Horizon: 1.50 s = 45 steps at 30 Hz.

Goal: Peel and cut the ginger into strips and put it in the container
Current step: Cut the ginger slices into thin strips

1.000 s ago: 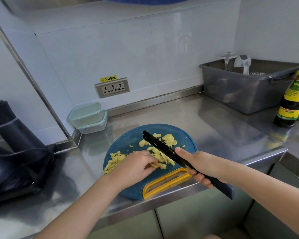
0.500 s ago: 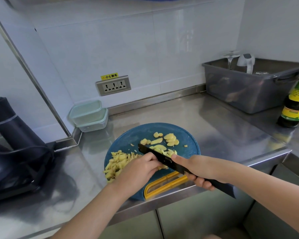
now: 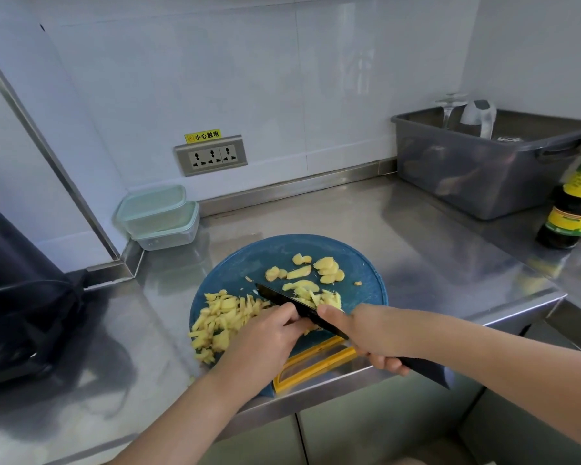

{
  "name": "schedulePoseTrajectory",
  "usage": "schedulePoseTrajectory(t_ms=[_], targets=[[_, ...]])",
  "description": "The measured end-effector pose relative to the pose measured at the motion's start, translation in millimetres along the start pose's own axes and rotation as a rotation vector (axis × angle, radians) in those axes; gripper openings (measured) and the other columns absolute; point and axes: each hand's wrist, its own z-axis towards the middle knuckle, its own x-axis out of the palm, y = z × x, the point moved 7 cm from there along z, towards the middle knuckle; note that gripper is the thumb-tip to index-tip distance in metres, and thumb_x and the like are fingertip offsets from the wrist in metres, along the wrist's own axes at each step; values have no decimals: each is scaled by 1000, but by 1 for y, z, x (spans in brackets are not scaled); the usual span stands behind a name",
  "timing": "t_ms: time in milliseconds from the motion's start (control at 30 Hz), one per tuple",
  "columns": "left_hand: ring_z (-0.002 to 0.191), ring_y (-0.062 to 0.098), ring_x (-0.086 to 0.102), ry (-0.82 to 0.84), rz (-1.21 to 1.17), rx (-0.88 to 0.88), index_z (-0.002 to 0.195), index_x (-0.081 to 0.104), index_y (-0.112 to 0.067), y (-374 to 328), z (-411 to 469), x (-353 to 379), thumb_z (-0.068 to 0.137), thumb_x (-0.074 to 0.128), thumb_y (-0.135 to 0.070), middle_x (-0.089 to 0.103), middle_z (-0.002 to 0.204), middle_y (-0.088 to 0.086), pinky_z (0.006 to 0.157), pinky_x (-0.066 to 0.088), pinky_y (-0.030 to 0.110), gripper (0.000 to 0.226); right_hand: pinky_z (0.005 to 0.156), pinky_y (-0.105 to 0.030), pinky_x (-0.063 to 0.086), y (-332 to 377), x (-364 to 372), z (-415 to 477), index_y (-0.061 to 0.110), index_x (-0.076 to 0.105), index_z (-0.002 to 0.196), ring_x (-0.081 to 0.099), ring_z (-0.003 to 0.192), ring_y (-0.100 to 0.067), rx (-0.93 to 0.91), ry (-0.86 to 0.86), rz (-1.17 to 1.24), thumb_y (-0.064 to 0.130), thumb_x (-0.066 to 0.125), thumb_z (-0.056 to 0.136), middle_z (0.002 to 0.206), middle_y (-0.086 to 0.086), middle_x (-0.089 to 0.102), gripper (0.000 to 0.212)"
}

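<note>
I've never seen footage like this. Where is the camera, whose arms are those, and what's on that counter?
No machine here: a person works with bare hands. The single camera sits on their head, looking forward and down, so both arms enter from the bottom edge. The right hand grips a black knife, its blade across a round blue cutting board on the steel counter. The left hand rests beside the blade with curled fingers; what it steadies is hidden. Cut ginger strips are piled on the board's left, and uncut ginger slices lie farther back. Two stacked lidded containers wait in the corner. A grey tub and a dark bottle stand to the right.
</note>
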Motion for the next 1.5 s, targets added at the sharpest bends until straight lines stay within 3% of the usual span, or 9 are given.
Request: schedulePoseTrajectory(t_ms=[100,233,367,500,733,1500], targets=[[76,11,63,-24,17,13,107,72,-17,-3,0,-1,82,63,-13,65,91,-4,62,54,20,27,58,-29,41,11,0,-2,2,53,88,43,49,-22,-9,-20,-38,80,9,84,57,-11,45,89],[73,9,61,-23,29,-18,107,72,-18,-3,-2,0,76,77,-8,62,89,-5,58,52,19,33,41,-20,30,0,-8,-5,19,38,60,29,35,-10,-147,70,329,77,24,87,42,4,32,66],[64,9,54,-15,91,-58,105,72,-20,3,-2,2,71,81,-9,55,79,-5,45,48,25,37,37,-18,30,-14,-14,-4,19,39,59,31,35,-10,-191,59,397,80,32,83,46,5,37,65],[66,12,56,-45,143,-65,102,73,-22,8,1,1,66,84,-8,58,80,-4,45,48,24,40,37,-19,31,-14,-19,-6,19,40,53,33,34,-11,-245,89,477,80,34,82,46,4,37,67],[67,11,58,-82,162,-26,95,75,-20,6,-1,0,64,85,-9,59,78,-5,48,48,22,35,38,-18,32,-9,-13,-8,20,38,56,32,35,-10,-224,78,362,82,29,82,46,4,36,68],[73,10,55,-60,143,-29,108,71,-23,8,1,2,71,80,-12,58,82,-7,49,48,22,40,38,-16,34,-7,-6,0,19,38,55,35,33,-9,-129,72,330,82,29,80,43,4,38,69]])
